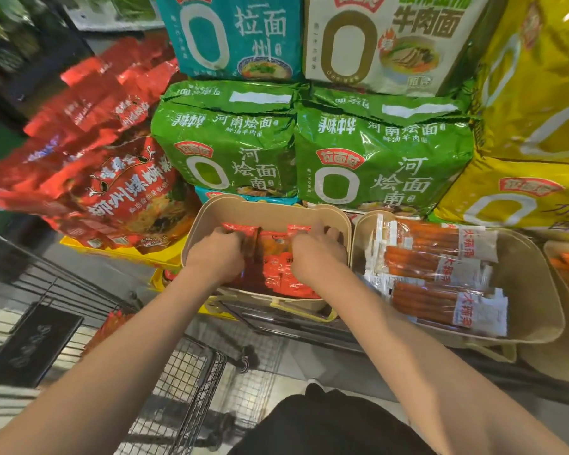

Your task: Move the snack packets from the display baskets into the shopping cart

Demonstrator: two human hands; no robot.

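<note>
Now both my hands are down in the tan basket. My left hand and my right hand each curl around the red snack packets inside it. The wire shopping cart sits below, to my left.

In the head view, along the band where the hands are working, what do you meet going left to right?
Shopping cart → left hand → right hand, both in the basket of red snack packets → basket of sausage packets.
</note>
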